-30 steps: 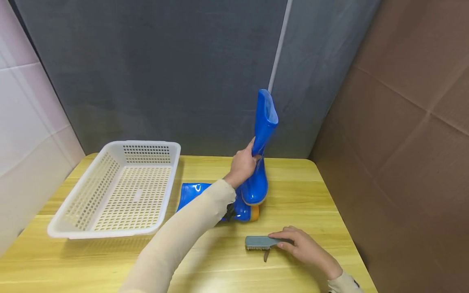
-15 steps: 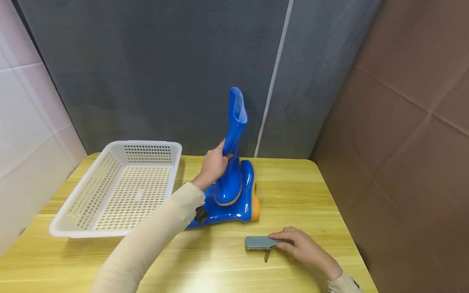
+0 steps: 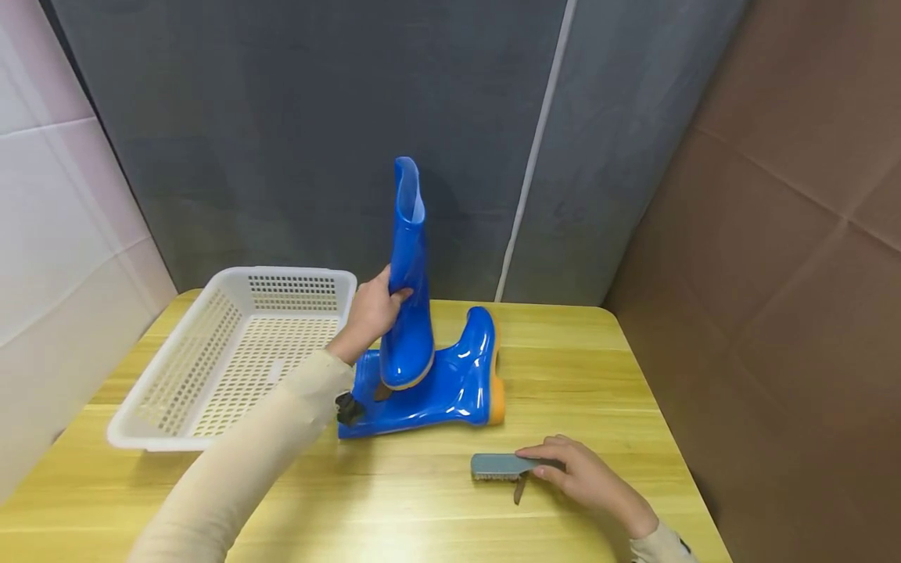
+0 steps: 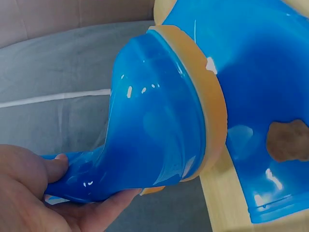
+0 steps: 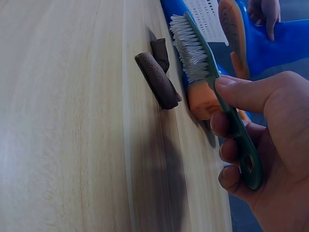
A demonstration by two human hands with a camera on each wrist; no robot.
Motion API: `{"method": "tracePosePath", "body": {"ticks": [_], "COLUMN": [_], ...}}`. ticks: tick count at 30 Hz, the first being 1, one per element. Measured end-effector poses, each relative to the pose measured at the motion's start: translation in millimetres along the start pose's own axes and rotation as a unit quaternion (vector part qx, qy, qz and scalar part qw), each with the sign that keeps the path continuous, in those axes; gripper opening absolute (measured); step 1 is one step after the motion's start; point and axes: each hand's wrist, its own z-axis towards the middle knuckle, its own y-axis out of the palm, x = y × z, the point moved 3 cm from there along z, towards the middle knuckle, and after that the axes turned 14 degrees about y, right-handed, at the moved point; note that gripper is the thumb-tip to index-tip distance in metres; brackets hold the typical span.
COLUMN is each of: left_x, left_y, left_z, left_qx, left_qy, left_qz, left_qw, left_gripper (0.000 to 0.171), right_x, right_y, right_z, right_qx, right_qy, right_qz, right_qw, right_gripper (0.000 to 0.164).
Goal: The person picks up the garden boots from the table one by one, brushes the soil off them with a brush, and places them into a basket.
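My left hand (image 3: 373,309) grips a blue rain boot (image 3: 410,258) around its shaft, opening upward, sole down. Beneath it a second blue rain boot (image 3: 454,391) with an orange sole lies on its side. In the left wrist view a brown patch (image 4: 288,141) shows on the lying boot's shaft. Whether the two boots touch I cannot tell. My right hand (image 3: 580,477) holds a green scrub brush (image 5: 193,50) by its handle, white bristles facing the table. Dark brown rolled pieces (image 5: 157,79) lie beside the bristles.
A white perforated plastic basket (image 3: 130,407) stands on the left of the wooden table (image 3: 394,508). A dark grey wall (image 3: 317,141) rises behind the table, with a brown panel (image 3: 788,313) at the right and a pale one at the left.
My left hand has carried the upright boot leftward, from near the lying boot's heel to above its shaft. More of the lying boot shows. My right hand and brush have stayed nearly still.
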Motion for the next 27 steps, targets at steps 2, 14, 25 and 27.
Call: {"method": "tracePosePath", "body": {"ticks": [2,14,25,27], "left_x": [-3.1,-21.0,-49.0,-54.9], "left_y": [-4.2,-49.8,-94.3,-99.8], "left_z": [0.2,-4.7,-23.9,-26.8], "left_qx": [0.0,0.015,0.02,0.021], "left_qy": [0.004,0.018,0.005,0.0], "left_qz": [-0.004,0.041,0.061,0.059], "left_qw": [1.0,0.9989,0.9979,0.9981], "left_gripper": [0.054,0.052,0.054,0.055], "right_x": [-0.2,-2.6,-3.3,-3.3], "right_y": [0.6,2.8,5.4,5.2], "right_z": [0.1,0.0,0.4,0.1], "right_qx": [0.002,-0.004,0.003,0.003], "right_qy": [-0.006,0.009,-0.004,0.0], "right_qz": [0.001,0.006,0.008,0.008], "right_qw": [1.0,1.0,1.0,1.0], "right_gripper": [0.032,0.032,0.032,0.032]}}
